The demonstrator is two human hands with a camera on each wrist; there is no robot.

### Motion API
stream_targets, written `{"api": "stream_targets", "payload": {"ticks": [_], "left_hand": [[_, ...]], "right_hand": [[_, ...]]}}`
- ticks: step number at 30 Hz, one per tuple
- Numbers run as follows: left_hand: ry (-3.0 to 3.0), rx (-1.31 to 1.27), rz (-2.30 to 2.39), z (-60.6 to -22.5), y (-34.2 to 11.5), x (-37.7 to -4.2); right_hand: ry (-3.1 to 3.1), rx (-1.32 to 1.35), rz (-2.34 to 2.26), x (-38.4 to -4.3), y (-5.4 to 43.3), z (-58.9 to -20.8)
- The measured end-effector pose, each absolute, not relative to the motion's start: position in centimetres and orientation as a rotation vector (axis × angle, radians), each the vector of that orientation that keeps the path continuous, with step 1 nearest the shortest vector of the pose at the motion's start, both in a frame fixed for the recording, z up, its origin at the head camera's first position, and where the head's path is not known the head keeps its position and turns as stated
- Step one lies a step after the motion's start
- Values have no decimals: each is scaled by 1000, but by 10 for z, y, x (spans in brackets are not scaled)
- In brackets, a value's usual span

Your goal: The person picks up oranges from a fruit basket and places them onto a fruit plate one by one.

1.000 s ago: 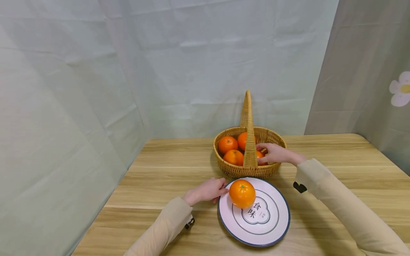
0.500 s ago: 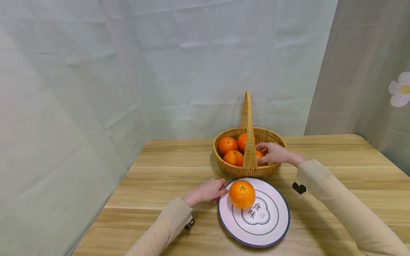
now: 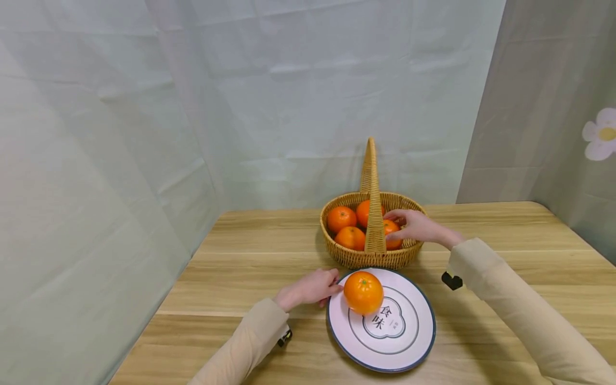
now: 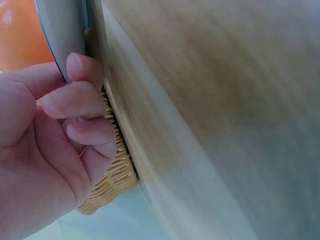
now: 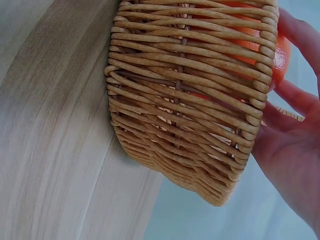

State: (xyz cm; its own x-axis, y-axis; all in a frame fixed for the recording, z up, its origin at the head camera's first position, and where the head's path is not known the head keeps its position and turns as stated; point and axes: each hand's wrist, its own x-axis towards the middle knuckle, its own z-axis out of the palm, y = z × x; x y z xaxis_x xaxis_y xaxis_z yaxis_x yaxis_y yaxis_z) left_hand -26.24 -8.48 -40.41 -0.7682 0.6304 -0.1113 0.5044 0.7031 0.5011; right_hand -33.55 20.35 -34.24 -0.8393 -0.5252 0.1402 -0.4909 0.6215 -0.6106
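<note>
My left hand (image 3: pixel 315 286) pinches the left rim of a white plate (image 3: pixel 409 347) with a dark blue edge. In the left wrist view the left hand's thumb lies over the rim and its other fingers (image 4: pixel 80 100) curl below it. One orange (image 3: pixel 363 293) sits on the plate near that hand. Behind the plate stands a wicker basket (image 3: pixel 356 259) with a tall handle, holding several oranges. Reaching inside from the right, my right hand (image 3: pixel 418 225) curves its thumb and fingers around an orange (image 3: pixel 392 243). The right wrist view shows this orange (image 5: pixel 281 57) between them, partly hidden by the wicker.
A wooden table (image 3: pixel 240 267) carries everything. A pale curtain (image 3: pixel 298 107) hangs behind it and along the left side, with a grey one (image 3: pixel 534 107) at the right. The basket's handle (image 3: pixel 375 214) rises beside my right hand.
My right hand has shifted slightly up and right, and more of the orange under it shows. The left hand, the plate and its orange stay in place.
</note>
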Motion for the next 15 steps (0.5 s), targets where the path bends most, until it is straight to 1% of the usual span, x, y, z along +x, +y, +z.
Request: {"api": "stream_targets", "payload": {"ticks": [6, 15], "left_hand": [[2640, 902, 651, -404, -85, -262], [2630, 900, 663, -403, -85, -262]], "right_hand": [[2780, -854, -1067, -337, 207, -342], [2791, -897, -1126, -340, 213, -344]]}}
